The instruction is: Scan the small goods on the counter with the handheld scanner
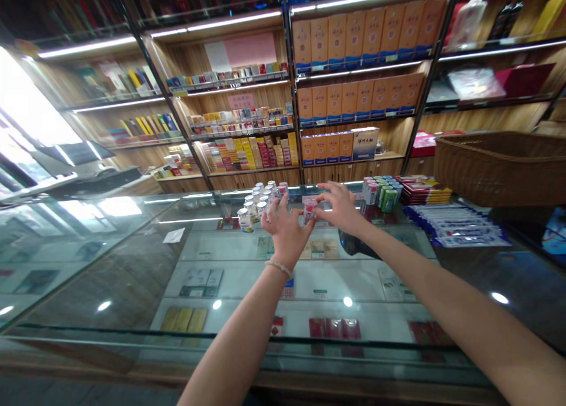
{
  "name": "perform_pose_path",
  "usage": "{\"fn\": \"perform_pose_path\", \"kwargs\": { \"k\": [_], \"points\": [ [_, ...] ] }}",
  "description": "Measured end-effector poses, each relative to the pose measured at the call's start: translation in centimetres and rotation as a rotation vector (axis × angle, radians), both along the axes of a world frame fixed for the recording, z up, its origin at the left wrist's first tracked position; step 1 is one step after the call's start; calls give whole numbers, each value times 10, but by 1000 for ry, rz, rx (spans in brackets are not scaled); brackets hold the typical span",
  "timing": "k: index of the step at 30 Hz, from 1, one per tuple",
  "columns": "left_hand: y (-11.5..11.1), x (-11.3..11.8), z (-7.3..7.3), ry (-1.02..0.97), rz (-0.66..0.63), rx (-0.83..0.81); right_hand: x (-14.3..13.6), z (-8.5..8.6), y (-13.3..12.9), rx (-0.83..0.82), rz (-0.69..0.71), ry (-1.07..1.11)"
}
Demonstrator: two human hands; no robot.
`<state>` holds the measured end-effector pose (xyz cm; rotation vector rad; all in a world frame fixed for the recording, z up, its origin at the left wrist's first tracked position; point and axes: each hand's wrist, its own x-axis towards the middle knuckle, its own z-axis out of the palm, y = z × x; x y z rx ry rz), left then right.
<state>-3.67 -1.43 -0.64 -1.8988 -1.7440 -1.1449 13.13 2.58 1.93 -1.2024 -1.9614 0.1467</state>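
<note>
I have a small pink-and-white can [309, 211] between my two hands over the glass counter [145, 276], right at the fingertips. My left hand [286, 226] comes in from its left, thumb and index finger curled against the can, the other fingers spread away toward the cluster of white jars [250, 208]. My right hand [339, 207] meets it from the other side, thumb and fingertips closed in on its right edge, so both hands are grasping it together. The fingers cover part of the can's sides, and its lettering is too small for me to read. I can't tell whether its base touches the glass or hangs just above it. My left hand hides some of the jars behind it, and my right forearm cuts across a black device [351, 241], whose far end I can't see. The wicker basket [499, 164] runs off the right edge, and glare blurs the packs under the glass.
</note>
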Motion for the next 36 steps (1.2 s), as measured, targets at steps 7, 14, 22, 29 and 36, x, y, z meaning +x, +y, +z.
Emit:
{"fn": "perform_pose_path", "kwargs": {
  "k": [7, 14, 22, 29, 36],
  "points": [
    [9, -23, 7, 105, 8, -18, -14, 1, 20, -16, -38, -56],
    [16, -55, 14, 100, 149, -24, -50, 0, 49, -83, -65, -132],
    [21, -59, -4, 162, 202, -164, -93, -3, 80, -183, -111, -163],
    [24, -61, -14, 227, 186, -254, -106, -18, 106, -219, -149, -182],
    [19, -56, -11, 184, 149, -320, -115, -27, 117, -241, -158, -136]
  ]
}}
